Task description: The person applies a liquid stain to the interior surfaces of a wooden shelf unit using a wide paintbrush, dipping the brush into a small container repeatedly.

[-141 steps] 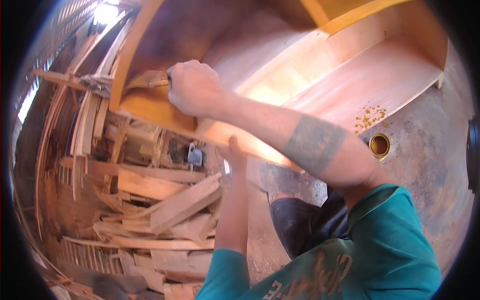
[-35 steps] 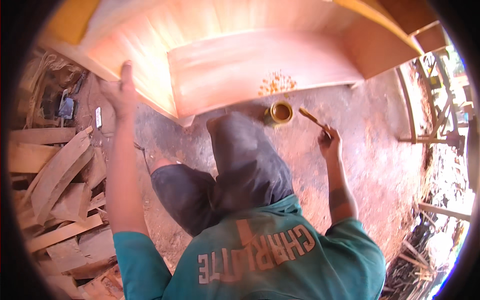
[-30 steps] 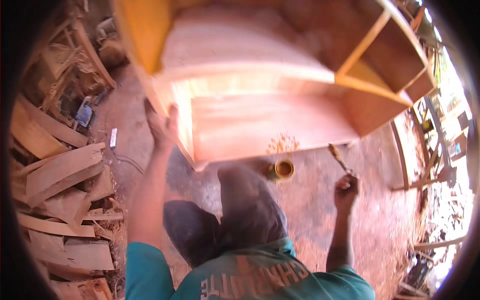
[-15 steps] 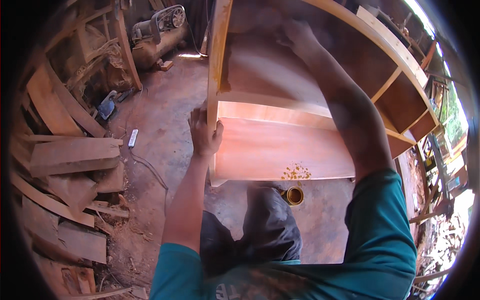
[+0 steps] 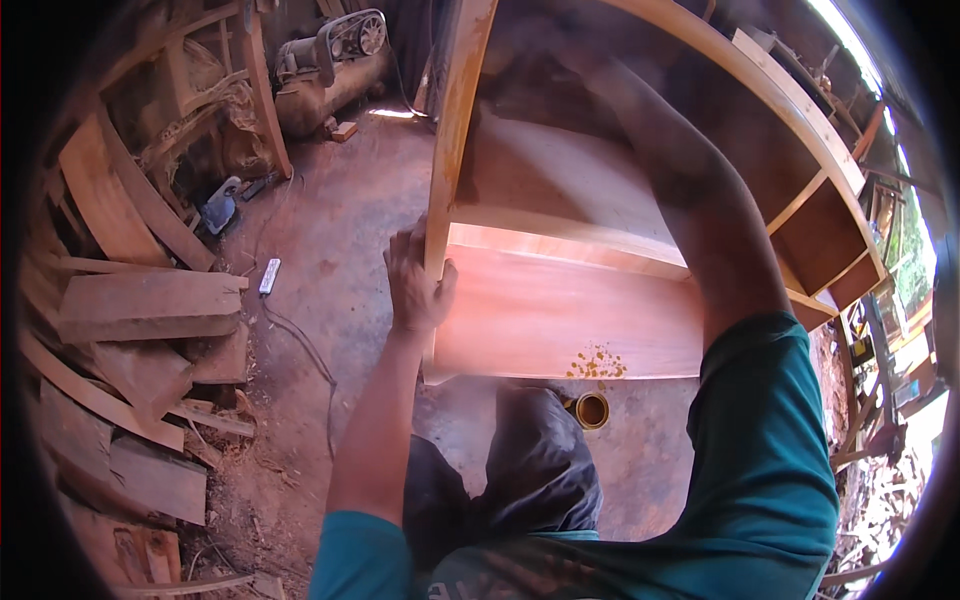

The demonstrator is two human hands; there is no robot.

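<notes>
My left hand (image 5: 415,285) grips the upright front edge of a wooden cabinet (image 5: 560,320) on its left side, fingers wrapped round the board. My right arm reaches deep into the shadowed upper compartment, where my right hand (image 5: 565,48) is dim and blurred; I cannot make out its fingers or any brush in them. The upright board and curved top rim have a yellowish coat, while the lower panel is pale, with yellow-brown spatters (image 5: 598,362) near its front edge. An open can of brown liquid (image 5: 590,410) stands on the floor just below that edge, beside my knee.
A rusty air compressor (image 5: 325,80) stands at the back left. Wood offcuts (image 5: 150,305) are piled along the left. A white power strip (image 5: 270,276) with a cable and a blue-grey tool (image 5: 218,208) lie on the floor. Timber and debris (image 5: 885,370) line the bright right side.
My right hand, which held a brush beside the can a second ago, has moved up into the cabinet's upper compartment. My left hand still grips the side; the view has shifted.
</notes>
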